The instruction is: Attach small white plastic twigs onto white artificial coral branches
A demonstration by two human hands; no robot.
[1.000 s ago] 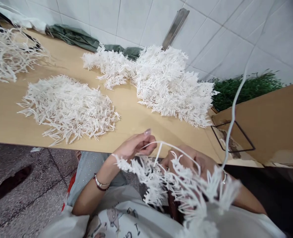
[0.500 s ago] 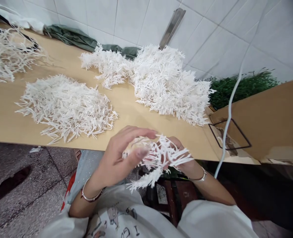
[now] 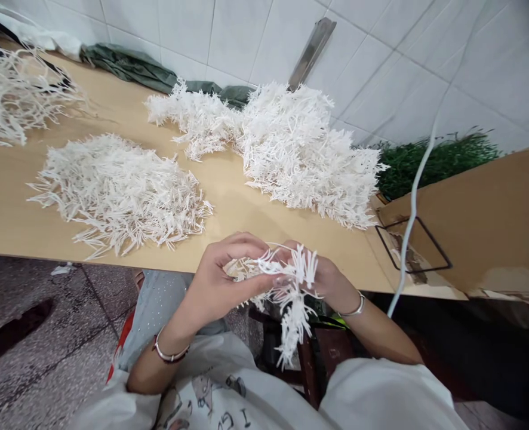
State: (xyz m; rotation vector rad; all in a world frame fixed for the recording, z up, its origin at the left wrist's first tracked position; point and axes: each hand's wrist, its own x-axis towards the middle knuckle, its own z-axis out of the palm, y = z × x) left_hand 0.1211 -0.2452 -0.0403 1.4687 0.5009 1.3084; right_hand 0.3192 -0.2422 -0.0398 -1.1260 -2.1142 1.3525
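Between both hands, just off the table's front edge, is a white, many-pronged artificial plant sprig (image 3: 295, 325), its lower end dangling. My left hand (image 3: 222, 278) is closed, thumb and fingers pinching white strands of it. From the other side, my right hand (image 3: 331, 283) grips the sprig, its fingers partly hidden behind the prongs. More white strands show under my left palm. Beyond my hands lie a loose heap of thin white pieces (image 3: 125, 188) at the left and a larger heap of bushy white sprigs (image 3: 291, 146) by the wall.
Looser, stringy white branches (image 3: 18, 95) lie at the far left of the tan table (image 3: 228, 203). Dark green cloth (image 3: 130, 65) runs along the wall. At the right are a cardboard box (image 3: 492, 221), green artificial foliage (image 3: 443, 158) and a hanging white cable (image 3: 414, 203).
My left fingers have closed in on the strands. The sprig's hanging part has swung from pointing left to nearly straight down. The heaps have not moved.
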